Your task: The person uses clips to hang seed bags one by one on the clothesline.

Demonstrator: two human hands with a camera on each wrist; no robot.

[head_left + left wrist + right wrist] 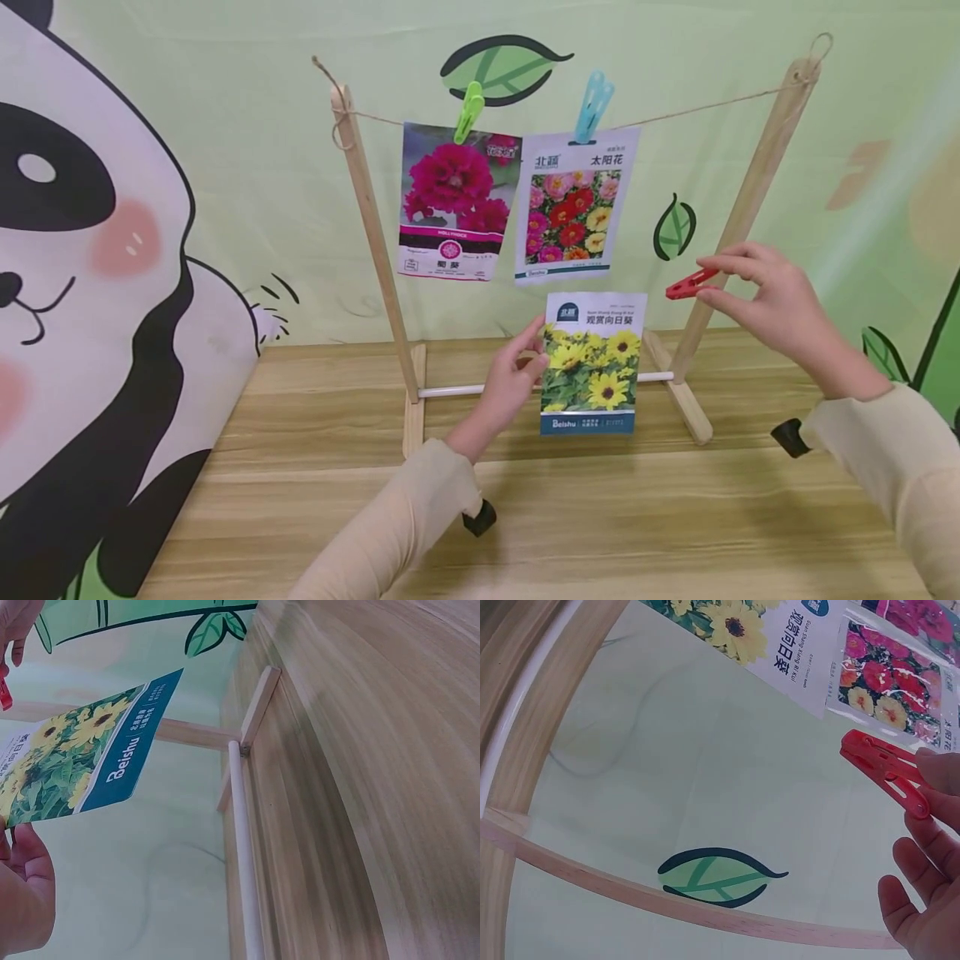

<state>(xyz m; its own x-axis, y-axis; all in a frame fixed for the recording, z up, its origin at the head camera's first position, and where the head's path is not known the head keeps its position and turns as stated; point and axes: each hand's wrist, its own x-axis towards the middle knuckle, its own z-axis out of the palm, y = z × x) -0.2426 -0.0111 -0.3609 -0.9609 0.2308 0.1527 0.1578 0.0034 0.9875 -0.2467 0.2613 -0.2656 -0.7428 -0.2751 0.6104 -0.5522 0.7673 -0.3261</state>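
My left hand (pixel 513 379) pinches the left edge of a seed packet (pixel 592 367) with yellow flowers and a blue bottom band, held upright in front of the wooden stand. In the left wrist view the same packet (pixel 90 750) tilts across the upper left. My right hand (pixel 772 300) grips a red clothespin (pixel 690 285) between thumb and fingers, to the right of and a little above the packet. The right wrist view shows the clothespin (pixel 885 769) with its handle ends between the fingers and its nose pointing toward the packets.
A twine line (pixel 705 110) runs between two wooden posts. A green clothespin (pixel 469 112) holds a magenta-flower packet (pixel 453 200) on it; a blue clothespin (pixel 593 108) holds a mixed-flower packet (pixel 576 208). A white rod (pixel 453 390) joins the posts low over the wood-grain table (pixel 300 500).
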